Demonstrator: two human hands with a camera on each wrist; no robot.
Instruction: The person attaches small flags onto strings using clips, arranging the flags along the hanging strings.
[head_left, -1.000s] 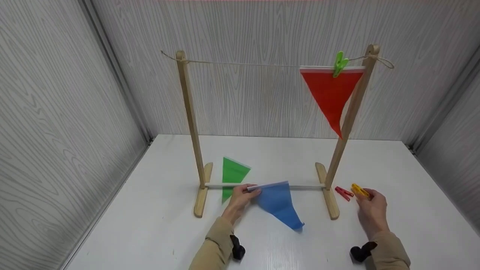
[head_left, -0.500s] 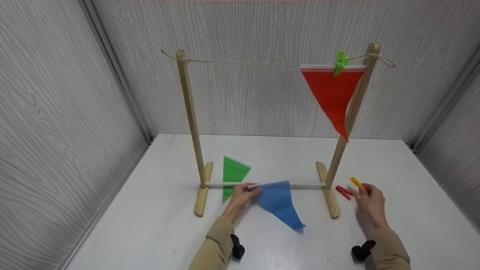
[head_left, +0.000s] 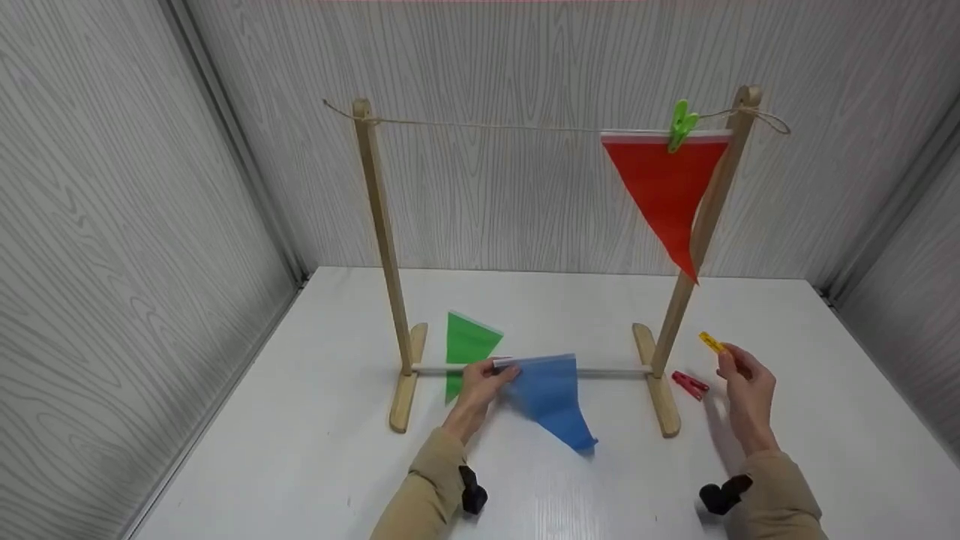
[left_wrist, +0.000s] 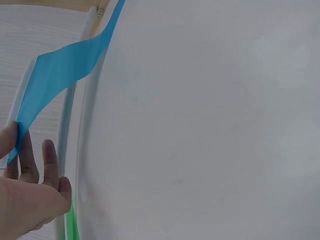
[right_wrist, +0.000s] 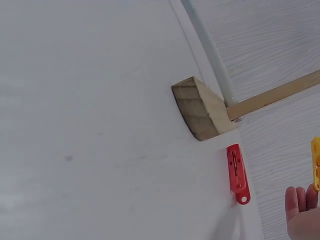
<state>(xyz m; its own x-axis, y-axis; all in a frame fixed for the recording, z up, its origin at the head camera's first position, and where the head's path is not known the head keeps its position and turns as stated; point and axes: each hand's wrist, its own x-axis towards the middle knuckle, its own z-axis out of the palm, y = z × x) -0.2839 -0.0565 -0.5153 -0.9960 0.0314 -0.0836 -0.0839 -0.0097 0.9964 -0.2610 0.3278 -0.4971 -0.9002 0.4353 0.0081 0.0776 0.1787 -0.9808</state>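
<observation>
My left hand [head_left: 482, 388] pinches one top corner of a blue triangular flag [head_left: 551, 394] between thumb and fingers. In the left wrist view the flag [left_wrist: 62, 67] droops from that white-edged corner. At the right, my right hand [head_left: 746, 386] holds a yellow clothespin [head_left: 712, 343] by one end; in the right wrist view the clothespin [right_wrist: 316, 162] shows only at the frame's edge. Below it on the table lies a red clothespin [head_left: 690, 385]. A red flag [head_left: 664, 187] hangs from the string [head_left: 480, 126] under a light-green clothespin [head_left: 681, 127].
A green flag [head_left: 469, 341] lies on the table behind my left hand, partly under the white crossbar [head_left: 615, 372]. Wooden posts [head_left: 381, 225] on feet [head_left: 403, 403] stand at both ends of the bar. Panelled walls enclose the table [head_left: 300, 420].
My right hand has lifted the yellow clothespin up and away from the red one, turning it. The left hand has raised the blue flag slightly, and its tip has swung left.
</observation>
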